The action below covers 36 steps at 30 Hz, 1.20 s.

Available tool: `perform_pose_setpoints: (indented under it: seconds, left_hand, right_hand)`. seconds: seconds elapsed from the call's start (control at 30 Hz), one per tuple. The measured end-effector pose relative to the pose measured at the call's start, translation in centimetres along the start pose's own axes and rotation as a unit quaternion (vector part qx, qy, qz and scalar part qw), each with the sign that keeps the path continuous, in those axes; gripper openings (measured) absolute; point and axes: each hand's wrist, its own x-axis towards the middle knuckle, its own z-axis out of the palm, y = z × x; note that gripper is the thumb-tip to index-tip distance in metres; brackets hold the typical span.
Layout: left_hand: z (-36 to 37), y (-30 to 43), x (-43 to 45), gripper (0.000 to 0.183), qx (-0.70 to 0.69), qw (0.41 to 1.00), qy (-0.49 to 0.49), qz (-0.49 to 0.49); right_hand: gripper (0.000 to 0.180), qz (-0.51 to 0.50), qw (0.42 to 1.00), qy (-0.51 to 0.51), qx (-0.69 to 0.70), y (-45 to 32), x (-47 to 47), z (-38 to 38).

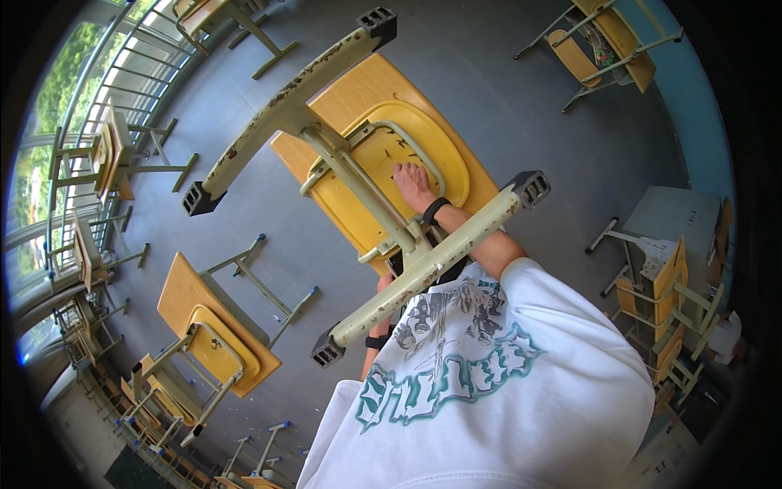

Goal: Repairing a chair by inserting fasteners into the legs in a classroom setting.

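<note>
In front of me a yellow plastic chair seat (455, 162) lies underside up on a wooden desk top (351, 85). The chair's pale green metal frame (357, 183), chipped and rusty on its foot bars, stands up from it with black end caps. My right hand (412, 183), fingers curled, is at the seat's underside inside the bent support tube, beside several small dark marks or pieces. My left hand (385, 282) is near the desk's near edge, mostly hidden behind the lower foot bar; what it touches is not visible.
Another desk (177, 287) with an upturned chair stands at the left. More desks with chairs line the railed windows. At the upper right is a desk with a chair (617, 30); stacked chairs (669, 287) stand at the right, near another person (724, 339).
</note>
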Motion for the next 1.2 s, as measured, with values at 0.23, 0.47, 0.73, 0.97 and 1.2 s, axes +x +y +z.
perform_pose_setpoints:
  seconds: [0.23, 0.47, 0.73, 0.97, 1.2]
  left_hand:
    - [0.2, 0.0, -0.2, 0.034, 0.000, 1.000, 0.003, -0.022]
    - [0.6, -0.4, -0.2, 0.034, -0.005, 0.999, 0.006, -0.037]
    - [1.0, -0.9, 0.2, 0.034, -0.009, 0.998, 0.008, -0.055]
    - [0.9, -0.6, 0.5, 0.034, -0.012, 0.997, 0.007, -0.081]
    - [1.0, 0.3, 0.5, 0.034, -0.006, 0.991, 0.000, -0.134]
  right_hand:
    - [0.007, -0.082, 0.994, 0.054, -0.045, -0.8, 0.7, 2.3]
    - [0.010, -0.105, 0.994, 0.016, 0.036, 0.1, 0.2, 2.1]
    - [0.010, 0.002, 0.976, 0.007, 0.218, 2.3, -0.2, -1.9]
    - [0.009, -0.015, 0.872, 0.042, 0.488, 3.9, -8.1, -9.7]
    - [0.010, 0.006, 0.821, -0.071, 0.566, 6.1, -9.4, -7.7]
